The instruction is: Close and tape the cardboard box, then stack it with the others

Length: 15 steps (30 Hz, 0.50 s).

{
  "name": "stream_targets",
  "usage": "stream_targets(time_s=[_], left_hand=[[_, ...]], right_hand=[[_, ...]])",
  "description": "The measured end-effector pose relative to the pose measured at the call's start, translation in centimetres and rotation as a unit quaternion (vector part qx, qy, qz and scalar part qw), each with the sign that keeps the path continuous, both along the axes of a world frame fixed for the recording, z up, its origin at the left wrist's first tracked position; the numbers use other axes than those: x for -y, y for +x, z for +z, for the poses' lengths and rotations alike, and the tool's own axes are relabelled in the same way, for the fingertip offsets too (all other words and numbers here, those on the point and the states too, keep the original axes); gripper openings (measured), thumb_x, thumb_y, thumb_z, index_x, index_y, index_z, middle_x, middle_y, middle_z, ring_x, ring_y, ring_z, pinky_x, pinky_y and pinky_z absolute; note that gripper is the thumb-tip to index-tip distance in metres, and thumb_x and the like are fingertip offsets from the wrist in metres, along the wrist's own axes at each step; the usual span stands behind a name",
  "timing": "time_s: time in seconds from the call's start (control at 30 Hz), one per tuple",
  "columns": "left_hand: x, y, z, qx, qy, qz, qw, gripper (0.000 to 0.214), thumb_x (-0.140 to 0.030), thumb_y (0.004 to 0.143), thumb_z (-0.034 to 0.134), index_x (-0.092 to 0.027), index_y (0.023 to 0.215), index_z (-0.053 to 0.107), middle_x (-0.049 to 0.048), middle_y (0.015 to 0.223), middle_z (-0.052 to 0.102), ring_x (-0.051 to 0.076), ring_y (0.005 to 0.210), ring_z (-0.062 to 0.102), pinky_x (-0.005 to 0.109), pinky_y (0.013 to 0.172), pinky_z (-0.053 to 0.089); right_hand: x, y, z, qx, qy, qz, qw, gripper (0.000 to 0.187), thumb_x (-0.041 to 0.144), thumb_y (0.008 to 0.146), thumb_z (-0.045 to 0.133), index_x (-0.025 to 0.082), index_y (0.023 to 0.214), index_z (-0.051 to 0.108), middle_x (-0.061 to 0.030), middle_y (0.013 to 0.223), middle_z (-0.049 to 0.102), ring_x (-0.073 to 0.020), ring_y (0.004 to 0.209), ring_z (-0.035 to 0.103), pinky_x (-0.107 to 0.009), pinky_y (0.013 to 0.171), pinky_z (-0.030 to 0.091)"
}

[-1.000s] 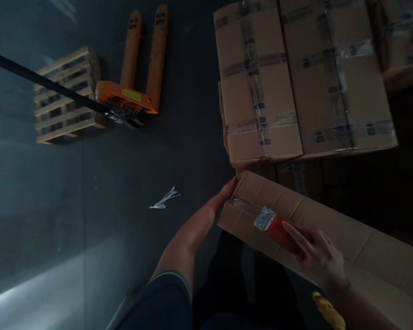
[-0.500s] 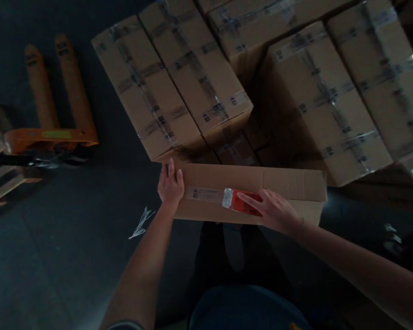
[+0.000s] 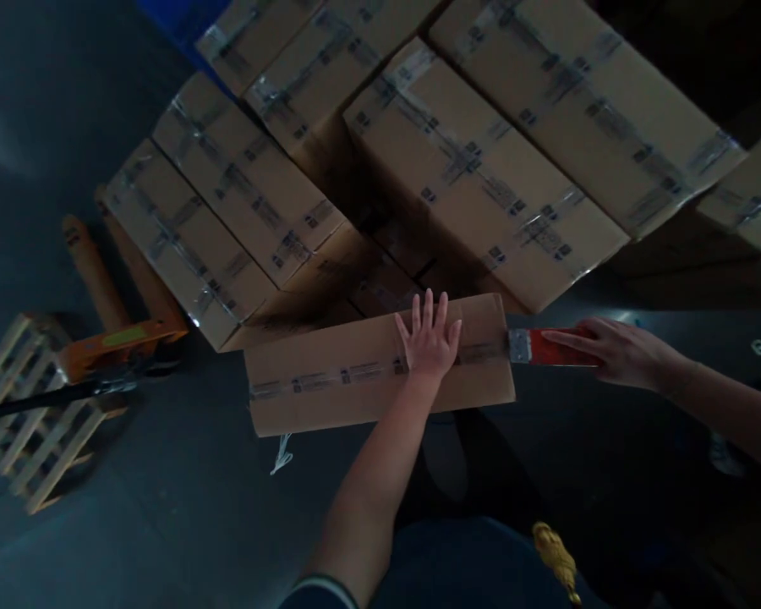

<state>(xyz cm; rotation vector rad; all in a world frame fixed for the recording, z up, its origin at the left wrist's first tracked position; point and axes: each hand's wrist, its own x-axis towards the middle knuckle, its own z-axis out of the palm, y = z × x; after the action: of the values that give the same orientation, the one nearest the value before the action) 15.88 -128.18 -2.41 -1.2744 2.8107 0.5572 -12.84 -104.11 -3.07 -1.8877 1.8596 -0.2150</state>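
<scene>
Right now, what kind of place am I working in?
Most likely a warehouse or packing area: stacked taped cartons, an orange pallet jack beside a wooden pallet, and a concrete floor.

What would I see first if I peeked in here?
A long brown cardboard box in the middle, with the left hand flat on its taped top. At its right end the right hand holds a red tape dispenser. Behind rises a stack of taped cardboard boxes.
</scene>
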Motion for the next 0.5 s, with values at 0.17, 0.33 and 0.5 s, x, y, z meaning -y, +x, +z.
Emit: stream_targets(time_s=[0.17, 0.33, 0.5], left_hand=[[-1.0, -2.2, -0.9, 0.039, -0.039, -0.003, 0.999, 0.059, -0.047, 0.098, 0.031, -0.031, 0.154, 0.023, 0.0013, 0.162, 0.017, 0.024, 0.150, 0.009, 0.058, 0.119, -0.003], [-1.5, -3.1, -2.2, 0.054, -0.080, -0.007, 0.995, 0.057, -0.041, 0.098, 0.031, -0.029, 0.154, 0.025, 0.0044, 0.160, 0.024, 0.025, 0.149, 0.015, 0.057, 0.120, -0.002], [-2.3, -3.2, -2.7, 0.062, -0.115, -0.034, 0.991, 0.060, -0.040, 0.098, 0.032, -0.022, 0.155, 0.022, 0.0098, 0.160, 0.024, 0.026, 0.149, 0.015, 0.055, 0.121, 0.002]], right_hand=[[-5.9, -7.1, -7.9, 0.037, 0.042, -0.058, 0.997, 0.061, 0.013, 0.075, 0.062, 0.024, 0.135, 0.058, -0.0086, 0.108, 0.059, -0.0142, 0.088, 0.047, -0.034, 0.079, 0.037], [-2.8, -4.7, -14.2, 0.079, 0.128, -0.078, 0.985, 0.062, 0.007, 0.078, 0.058, 0.025, 0.138, 0.054, -0.0081, 0.110, 0.057, -0.0160, 0.095, 0.048, -0.034, 0.088, 0.037], [2.6, -0.8, -16.7, 0.071, 0.085, -0.044, 0.993, 0.065, 0.010, 0.082, 0.056, 0.035, 0.142, 0.047, -0.0113, 0.122, 0.053, -0.0240, 0.105, 0.046, -0.041, 0.094, 0.034]])
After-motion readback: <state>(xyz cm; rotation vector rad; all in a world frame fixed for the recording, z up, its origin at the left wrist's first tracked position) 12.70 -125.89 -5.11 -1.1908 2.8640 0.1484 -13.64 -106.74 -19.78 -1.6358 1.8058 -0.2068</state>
